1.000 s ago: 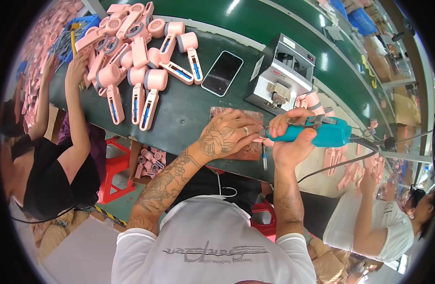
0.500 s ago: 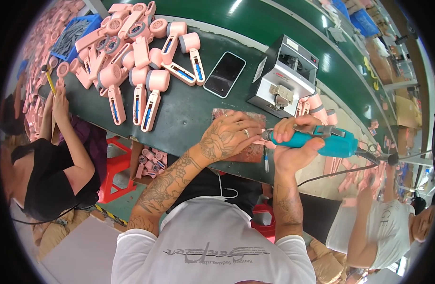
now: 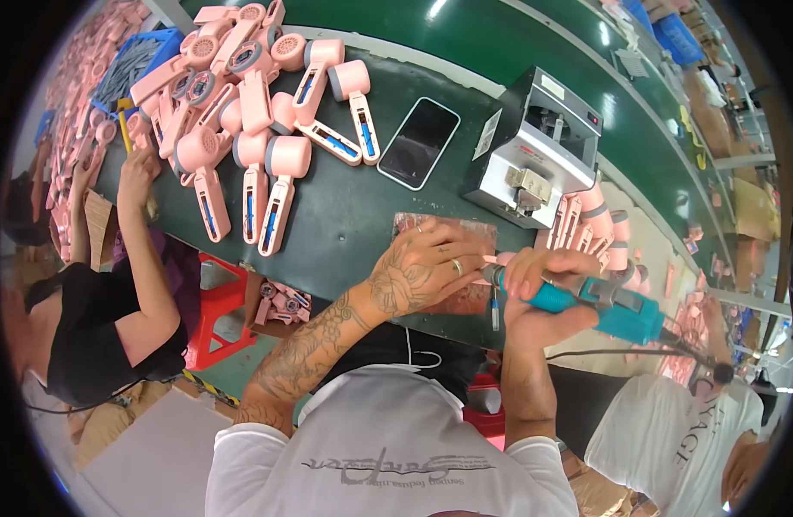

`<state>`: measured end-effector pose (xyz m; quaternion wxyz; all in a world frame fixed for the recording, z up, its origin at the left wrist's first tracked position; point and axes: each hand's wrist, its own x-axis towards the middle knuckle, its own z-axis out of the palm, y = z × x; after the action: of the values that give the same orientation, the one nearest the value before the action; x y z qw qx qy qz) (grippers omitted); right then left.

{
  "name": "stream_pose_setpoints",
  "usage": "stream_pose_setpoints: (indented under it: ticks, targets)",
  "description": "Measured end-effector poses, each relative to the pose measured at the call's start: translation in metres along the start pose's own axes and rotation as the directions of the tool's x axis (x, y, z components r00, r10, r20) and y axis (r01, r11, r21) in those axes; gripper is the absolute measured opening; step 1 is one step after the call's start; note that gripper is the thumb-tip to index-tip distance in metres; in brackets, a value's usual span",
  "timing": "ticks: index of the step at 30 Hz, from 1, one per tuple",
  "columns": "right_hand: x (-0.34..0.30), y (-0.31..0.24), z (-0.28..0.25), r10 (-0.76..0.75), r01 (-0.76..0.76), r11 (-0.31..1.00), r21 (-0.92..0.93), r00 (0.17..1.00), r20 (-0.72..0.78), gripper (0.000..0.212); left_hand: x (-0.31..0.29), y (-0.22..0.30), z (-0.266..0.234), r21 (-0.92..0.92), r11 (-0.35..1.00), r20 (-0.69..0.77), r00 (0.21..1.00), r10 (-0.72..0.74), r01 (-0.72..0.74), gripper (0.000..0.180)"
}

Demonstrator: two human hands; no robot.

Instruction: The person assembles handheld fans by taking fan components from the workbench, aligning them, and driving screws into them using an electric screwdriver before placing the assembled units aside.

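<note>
The electric screwdriver (image 3: 629,319), right, is teal; the handheld fans (image 3: 293,157), far left, are pale pink with grey rims (image 3: 335,84) and blue inserts (image 3: 334,141). The worktable (image 3: 336,233) is dark green, the pad (image 3: 478,232) mottled red. Dark floral tattoos (image 3: 396,289) pattern the left hand (image 3: 422,271).

2 hands (image 3: 427,270), gripped teal tool (image 3: 631,315), pink fans (image 3: 256,103)

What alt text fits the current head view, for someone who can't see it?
The right hand grips a teal tool beside the left hand, which is over a red board. Pink fans, a phone and a grey machine lie beyond.
</note>
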<state>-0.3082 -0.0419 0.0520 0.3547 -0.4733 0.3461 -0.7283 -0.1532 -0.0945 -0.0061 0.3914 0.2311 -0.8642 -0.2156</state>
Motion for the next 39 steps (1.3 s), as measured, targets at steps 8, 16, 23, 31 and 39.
stream_pose_setpoints:
  ticks: [8, 16, 23, 31, 39]
  targets:
    - [0.008, -0.002, 0.0, 0.003, -0.004, 1.0, 0.025, 1.0, 0.03, 0.074, 0.002, 0.003, -0.005, -0.065, 0.994, 0.051, 0.995, -0.087, 0.091, 0.029]
    - [0.012, 0.002, 0.0, 0.01, -0.011, 0.999, 0.042, 1.0, 0.021, 0.075, 0.002, -0.003, -0.003, -0.044, 0.998, 0.008, 0.999, -0.045, 0.045, 0.029]
    - [0.012, -0.004, -0.003, -0.039, 0.039, 0.999, 0.006, 0.999, 0.011, 0.077, 0.005, 0.001, -0.002, -0.095, 0.991, 0.002, 0.995, -0.099, 0.099, 0.027]
    - [0.016, -0.012, -0.02, -0.108, 0.11, 0.99, -0.083, 0.994, 0.025, 0.076, 0.007, 0.004, -0.001, -0.071, 0.992, 0.013, 0.995, -0.101, 0.101, 0.028]
    - [0.013, -0.01, -0.023, -0.038, 0.032, 0.983, -0.18, 0.999, -0.027, 0.076, 0.0, 0.001, 0.0, -0.003, 0.99, 0.166, 0.977, -0.136, 0.138, 0.029]
